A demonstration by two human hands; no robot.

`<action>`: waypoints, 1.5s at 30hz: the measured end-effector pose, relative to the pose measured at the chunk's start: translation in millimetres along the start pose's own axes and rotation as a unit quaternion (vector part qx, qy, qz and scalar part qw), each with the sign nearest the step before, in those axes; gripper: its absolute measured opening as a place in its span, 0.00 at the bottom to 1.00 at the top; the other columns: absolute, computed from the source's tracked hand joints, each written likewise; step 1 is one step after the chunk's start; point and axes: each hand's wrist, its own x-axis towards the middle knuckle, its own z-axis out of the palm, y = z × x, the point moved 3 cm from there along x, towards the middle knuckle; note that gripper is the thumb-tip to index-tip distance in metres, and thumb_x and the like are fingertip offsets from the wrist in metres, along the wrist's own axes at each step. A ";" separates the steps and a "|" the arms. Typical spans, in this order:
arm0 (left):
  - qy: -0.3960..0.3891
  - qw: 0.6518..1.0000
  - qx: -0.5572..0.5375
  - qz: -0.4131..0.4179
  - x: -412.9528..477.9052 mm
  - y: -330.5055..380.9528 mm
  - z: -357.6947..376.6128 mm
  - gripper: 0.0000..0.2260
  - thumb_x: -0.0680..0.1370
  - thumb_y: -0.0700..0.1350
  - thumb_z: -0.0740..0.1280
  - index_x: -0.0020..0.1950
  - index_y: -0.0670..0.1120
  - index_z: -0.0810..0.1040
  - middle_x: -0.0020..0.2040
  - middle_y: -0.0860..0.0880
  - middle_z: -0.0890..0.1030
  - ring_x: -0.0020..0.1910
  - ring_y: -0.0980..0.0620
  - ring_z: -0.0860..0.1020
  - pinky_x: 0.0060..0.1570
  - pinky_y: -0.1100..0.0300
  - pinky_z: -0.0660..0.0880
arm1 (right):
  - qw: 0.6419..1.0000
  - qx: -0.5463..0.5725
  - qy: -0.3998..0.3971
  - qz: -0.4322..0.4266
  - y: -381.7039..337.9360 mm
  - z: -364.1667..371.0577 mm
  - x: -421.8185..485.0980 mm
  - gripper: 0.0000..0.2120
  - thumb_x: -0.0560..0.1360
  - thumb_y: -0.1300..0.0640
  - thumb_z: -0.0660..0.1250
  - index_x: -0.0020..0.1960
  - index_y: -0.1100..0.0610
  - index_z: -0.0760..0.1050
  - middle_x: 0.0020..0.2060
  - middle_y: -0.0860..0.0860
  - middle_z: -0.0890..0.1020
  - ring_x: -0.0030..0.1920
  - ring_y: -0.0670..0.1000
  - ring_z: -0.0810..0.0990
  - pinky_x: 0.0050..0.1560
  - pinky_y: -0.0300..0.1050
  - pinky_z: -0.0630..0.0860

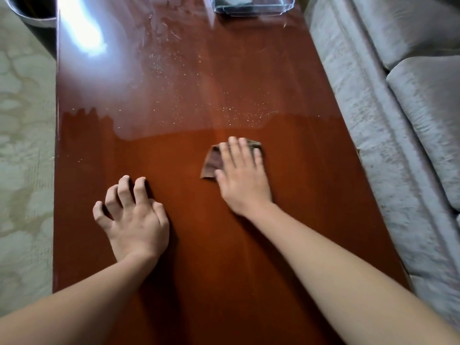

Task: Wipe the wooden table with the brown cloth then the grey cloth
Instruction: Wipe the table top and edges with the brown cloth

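Both hands on wooden table (189,245): my right hand (242,175) flat, pressing brown cloth (211,163), mostly hidden; left hand (134,215) splayed, empty; bare wood around; tray (251,8) at far edge cut off.

The wooden table (189,100) lies open ahead, blocked only by a clear tray (251,7) at its far end.

Folded brown cloth (211,162) flat on glossy wooden table (189,232)

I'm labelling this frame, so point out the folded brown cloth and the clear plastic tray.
folded brown cloth (209,163), head view, bare left flap.
clear plastic tray (251,10), head view, near rim.
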 end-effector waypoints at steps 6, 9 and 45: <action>0.005 1.000 -0.001 -0.002 0.2 -0.8 1.6 0.26 0.77 0.52 0.51 0.75 0.49 0.66 0.78 0.45 0.62 0.77 0.41 0.60 0.75 0.33 0.54 | 0.998 -0.008 -0.025 -0.054 36.1 -6.6 21.1 0.34 0.82 0.39 0.38 0.86 0.49 0.46 0.85 0.51 0.47 0.85 0.53 0.42 0.83 0.58 0.41; 0.001 1.000 0.003 0.001 0.0 -0.8 0.3 0.26 0.77 0.53 0.50 0.75 0.49 0.65 0.78 0.45 0.62 0.77 0.41 0.60 0.75 0.33 0.54 | 0.998 -0.015 -0.005 0.064 106.5 -15.3 38.1 0.34 0.82 0.39 0.37 0.86 0.50 0.45 0.85 0.52 0.47 0.85 0.55 0.43 0.82 0.59 0.42; -0.391 0.669 -0.581 -0.250 81.2 -154.8 -12.1 0.41 0.79 0.76 0.40 0.77 0.52 0.73 0.74 0.55 0.74 0.75 0.57 0.69 0.81 0.53 0.58 | 0.997 0.020 -0.016 0.070 -279.3 33.0 -36.3 0.35 0.84 0.37 0.45 0.85 0.55 0.46 0.85 0.59 0.50 0.85 0.59 0.44 0.82 0.66 0.49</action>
